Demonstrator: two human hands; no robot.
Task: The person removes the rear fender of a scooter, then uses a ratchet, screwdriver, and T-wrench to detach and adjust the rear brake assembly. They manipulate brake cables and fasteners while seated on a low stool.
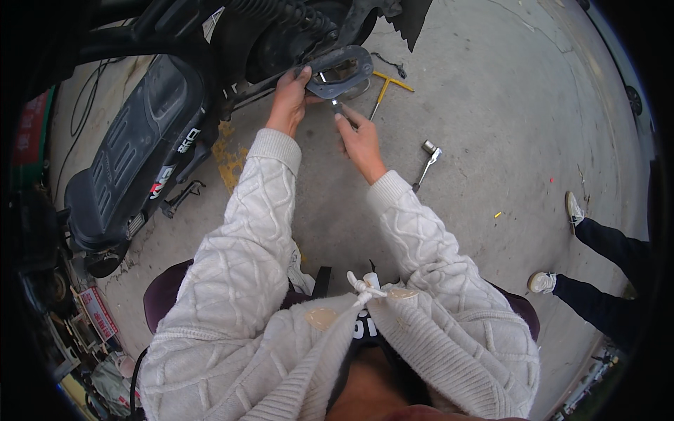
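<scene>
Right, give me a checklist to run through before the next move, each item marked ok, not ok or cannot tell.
1. Left hand gripping the dark oval part: ok.
2. Right hand holding the small tool: ok.
3. Tool tip properly seated: cannot tell.
4. Ratchet off the ground: not ok, lying on concrete.
5. Other person's shoes away from the hands: ok, off to the right.

Soft, even daylight across the grey floor (484,140), faint shadows, curved distortion toward a black rim.
</scene>
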